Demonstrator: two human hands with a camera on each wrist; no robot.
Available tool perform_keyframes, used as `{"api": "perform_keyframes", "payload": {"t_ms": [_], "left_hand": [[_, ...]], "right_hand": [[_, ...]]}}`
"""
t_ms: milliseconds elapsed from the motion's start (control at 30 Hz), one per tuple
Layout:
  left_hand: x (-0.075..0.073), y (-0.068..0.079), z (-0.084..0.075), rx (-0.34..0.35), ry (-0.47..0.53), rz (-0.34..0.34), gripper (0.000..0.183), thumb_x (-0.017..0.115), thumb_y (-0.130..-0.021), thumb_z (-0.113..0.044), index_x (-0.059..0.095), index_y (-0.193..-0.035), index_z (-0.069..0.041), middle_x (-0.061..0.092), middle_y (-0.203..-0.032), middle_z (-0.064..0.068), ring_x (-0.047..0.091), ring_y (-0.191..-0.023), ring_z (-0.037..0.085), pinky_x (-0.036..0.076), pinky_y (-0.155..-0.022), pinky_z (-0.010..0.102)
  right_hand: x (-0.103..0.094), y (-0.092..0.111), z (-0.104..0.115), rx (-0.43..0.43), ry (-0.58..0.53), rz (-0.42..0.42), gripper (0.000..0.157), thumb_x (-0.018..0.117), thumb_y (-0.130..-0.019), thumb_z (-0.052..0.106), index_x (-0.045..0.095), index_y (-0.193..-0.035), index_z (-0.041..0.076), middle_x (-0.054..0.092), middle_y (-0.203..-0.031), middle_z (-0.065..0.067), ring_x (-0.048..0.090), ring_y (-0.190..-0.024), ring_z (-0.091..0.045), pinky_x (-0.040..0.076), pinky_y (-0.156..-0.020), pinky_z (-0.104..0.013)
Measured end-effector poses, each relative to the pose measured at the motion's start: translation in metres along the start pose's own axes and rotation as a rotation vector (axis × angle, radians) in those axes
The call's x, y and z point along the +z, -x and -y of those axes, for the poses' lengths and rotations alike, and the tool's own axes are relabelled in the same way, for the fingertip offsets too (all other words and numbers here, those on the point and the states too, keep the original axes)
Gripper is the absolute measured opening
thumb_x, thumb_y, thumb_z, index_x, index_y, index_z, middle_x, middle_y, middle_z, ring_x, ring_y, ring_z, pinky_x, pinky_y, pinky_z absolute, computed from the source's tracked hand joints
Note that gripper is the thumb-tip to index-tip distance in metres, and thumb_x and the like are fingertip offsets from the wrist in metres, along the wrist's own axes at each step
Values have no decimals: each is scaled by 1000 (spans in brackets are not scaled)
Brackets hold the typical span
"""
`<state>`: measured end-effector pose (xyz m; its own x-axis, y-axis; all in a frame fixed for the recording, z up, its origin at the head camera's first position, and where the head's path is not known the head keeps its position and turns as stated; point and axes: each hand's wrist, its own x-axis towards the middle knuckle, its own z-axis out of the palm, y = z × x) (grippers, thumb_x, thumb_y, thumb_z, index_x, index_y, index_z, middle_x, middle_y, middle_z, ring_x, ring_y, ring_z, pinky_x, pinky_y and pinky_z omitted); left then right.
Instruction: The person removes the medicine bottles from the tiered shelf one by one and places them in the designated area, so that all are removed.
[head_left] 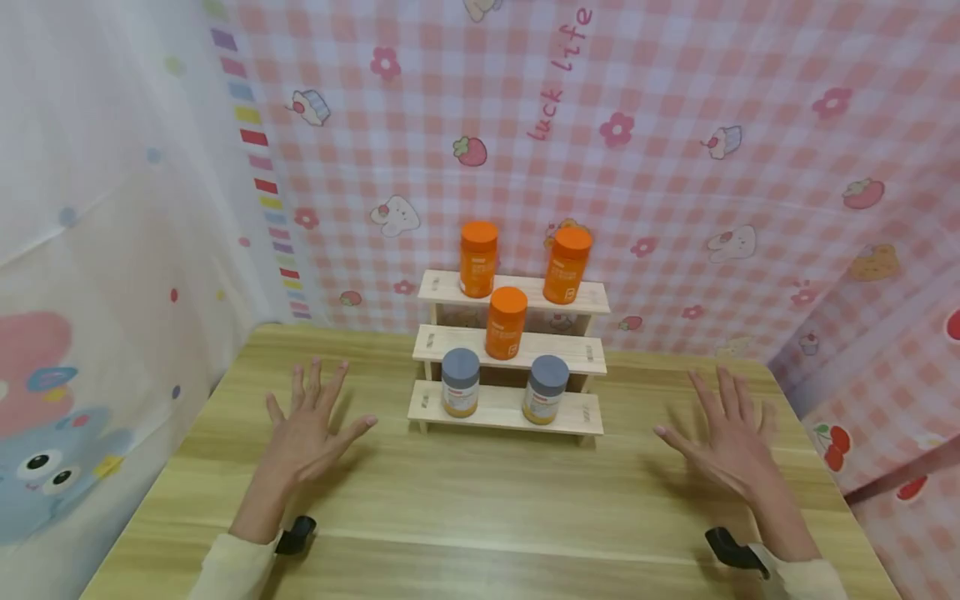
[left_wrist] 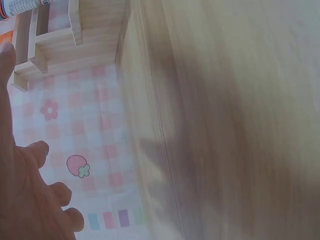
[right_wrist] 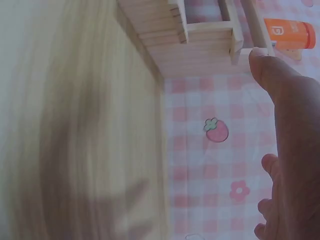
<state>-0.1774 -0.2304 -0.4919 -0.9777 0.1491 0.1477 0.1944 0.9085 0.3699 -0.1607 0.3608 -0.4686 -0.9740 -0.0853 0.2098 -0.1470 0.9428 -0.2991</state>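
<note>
Between left hand (head_left: 302,437), right hand (head_left: 733,446): shelf (head_left: 555,349); apart

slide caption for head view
Left hand and right hand spread beside a wooden rack holding three orange jars and two grey-lidded jars.

Midway along the far edge of the yellowish wood-grain worktop (head_left: 480,500), a pale wooden three-tier shelf (head_left: 555,348) blocks passage; free room lies toward both far corners and the near edge.
</note>
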Motion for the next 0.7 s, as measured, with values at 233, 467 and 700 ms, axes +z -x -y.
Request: {"api": "perform_keyframes", "payload": {"t_ms": [233, 467, 700], "left_hand": [[6, -4, -8, -12, 100, 38, 90, 47, -95, -65, -3, -160, -28, -21, -161, 16, -17, -148, 41, -5, -105, 80], [12, -7, -19, -29, 173, 47, 92, 49, -94, -66, 0, -160, -27, -13, -162, 24, -4, -149, 46, 2, -109, 77], [19, -7, -32, -46, 290, 61, 90, 49, -95, -65, 0, -160, -28, -3, -163, 26, 18, -142, 56, 5, -112, 73]], "right_hand": [[-6, -9, 12, -42, 3, -46, 97, 63, -87, 60, 9, -161, 26, -9, -166, -12, -5, -150, -41, -6, -108, -75], [-13, -21, 28, -85, -29, -65, 97, 64, -89, 57, 7, -161, 29, -6, -166, -11, -2, -151, -41, 2, -110, -73], [-22, -36, 46, -115, -119, -71, 95, 66, -90, 52, 6, -161, 30, -5, -166, -12, 2, -149, -46, 2, -111, -73]]}}
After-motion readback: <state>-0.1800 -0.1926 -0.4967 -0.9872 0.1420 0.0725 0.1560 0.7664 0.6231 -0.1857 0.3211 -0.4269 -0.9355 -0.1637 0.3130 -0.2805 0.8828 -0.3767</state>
